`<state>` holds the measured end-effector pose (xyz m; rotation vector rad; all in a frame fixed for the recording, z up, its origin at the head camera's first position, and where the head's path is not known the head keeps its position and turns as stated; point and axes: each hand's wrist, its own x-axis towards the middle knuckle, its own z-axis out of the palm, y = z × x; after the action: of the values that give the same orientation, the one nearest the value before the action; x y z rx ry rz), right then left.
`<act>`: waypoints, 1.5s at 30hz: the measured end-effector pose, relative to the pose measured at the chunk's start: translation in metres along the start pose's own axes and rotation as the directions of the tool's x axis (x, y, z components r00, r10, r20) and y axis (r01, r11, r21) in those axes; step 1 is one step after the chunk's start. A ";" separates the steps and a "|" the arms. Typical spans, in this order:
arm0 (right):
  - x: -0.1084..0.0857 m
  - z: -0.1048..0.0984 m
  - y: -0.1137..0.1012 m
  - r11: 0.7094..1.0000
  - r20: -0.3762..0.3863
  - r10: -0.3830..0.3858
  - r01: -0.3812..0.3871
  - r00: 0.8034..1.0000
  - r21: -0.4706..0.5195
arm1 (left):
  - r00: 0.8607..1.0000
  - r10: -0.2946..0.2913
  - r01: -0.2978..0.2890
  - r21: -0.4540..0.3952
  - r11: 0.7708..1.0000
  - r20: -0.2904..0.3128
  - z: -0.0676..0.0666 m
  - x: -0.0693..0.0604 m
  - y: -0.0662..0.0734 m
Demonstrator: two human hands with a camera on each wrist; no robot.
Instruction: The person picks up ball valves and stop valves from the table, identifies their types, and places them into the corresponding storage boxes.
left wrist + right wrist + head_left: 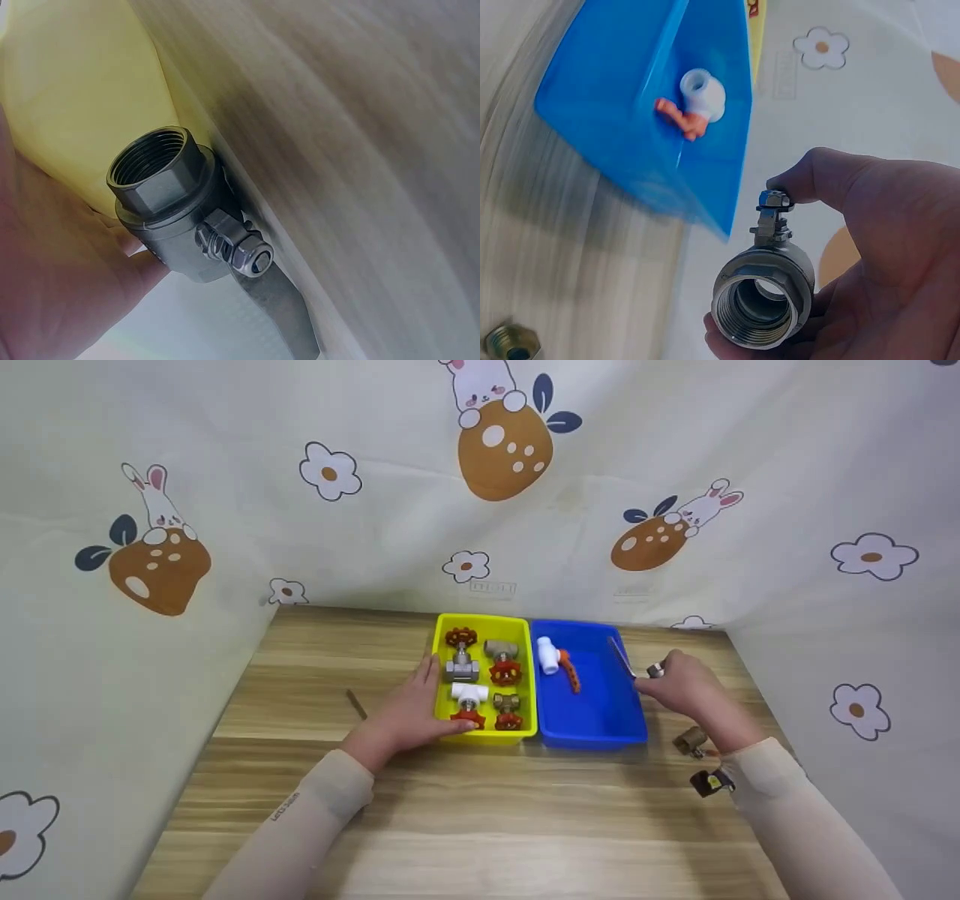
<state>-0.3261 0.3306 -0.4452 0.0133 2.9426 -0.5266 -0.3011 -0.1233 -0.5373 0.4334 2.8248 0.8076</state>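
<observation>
My left hand (409, 709) rests against the left side of the yellow bin (487, 737), thumb over its front rim by a red-wheeled white valve (469, 697). Beneath that hand, a steel ball valve (180, 210) stands on the table beside the bin; only its lever (356, 703) shows in the head view. With thumb and fingers, my right hand (684, 686) grips another steel ball valve (765, 300) just right of the blue bin (592, 744). Its long lever (621, 656) points over the blue rim. Inside the blue bin lies a white plastic valve (549, 656) with an orange handle.
In the yellow bin also sit a steel gate valve (462, 667), a larger brass valve (502, 651) and a small brass one (508, 705), all red-wheeled. A brass fitting (688, 741) and a dark valve (706, 784) lie near my right forearm. Patterned cloth surrounds the table.
</observation>
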 end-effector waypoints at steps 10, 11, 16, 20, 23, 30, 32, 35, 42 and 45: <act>-0.004 0.003 -0.023 1.000 0.055 -0.008 0.007 0.998 0.024 | 1.000 -0.013 0.013 -0.001 1.000 0.009 0.000 0.000 0.001; -0.004 0.003 -0.025 1.000 0.065 -0.005 0.004 0.998 0.023 | 1.000 -0.013 0.013 0.000 1.000 0.009 0.000 0.000 0.001; -0.003 0.006 -0.034 0.999 0.113 0.025 -0.029 0.993 0.033 | 1.000 -0.007 0.007 -0.002 1.000 0.000 0.000 0.000 0.001; -0.001 0.010 -0.042 0.997 0.158 0.047 -0.055 0.986 0.046 | 1.000 0.001 -0.001 -0.002 1.000 -0.013 0.001 0.000 0.001; -0.001 0.013 -0.047 0.997 0.182 0.051 -0.061 0.982 0.053 | 1.000 0.006 -0.006 -0.005 1.000 -0.018 0.001 0.001 0.000; 0.000 0.020 -0.058 0.999 0.180 0.005 -0.014 0.984 0.051 | 1.000 -0.001 0.001 -0.010 1.000 0.006 0.001 0.000 0.001; 0.001 0.023 -0.061 0.999 0.178 -0.001 -0.007 0.984 0.041 | 1.000 0.000 0.000 -0.012 1.000 0.011 0.001 0.000 0.000; 0.003 0.026 -0.066 0.999 0.197 0.010 -0.017 0.980 0.031 | 1.000 -0.001 0.002 -0.020 1.000 0.012 0.001 0.000 0.000; 0.007 0.033 -0.074 0.999 0.235 0.033 -0.039 0.972 0.025 | 1.000 0.006 -0.006 -0.018 1.000 0.004 0.001 0.000 0.000; 0.008 0.037 -0.078 1.000 0.225 0.019 -0.023 0.974 0.013 | 1.000 0.006 -0.006 -0.016 1.000 0.006 0.001 0.000 0.000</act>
<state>-0.3317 0.2450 -0.4538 -0.0129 2.7144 -0.5111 -0.3005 -0.1233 -0.5377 0.4412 2.8109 0.8284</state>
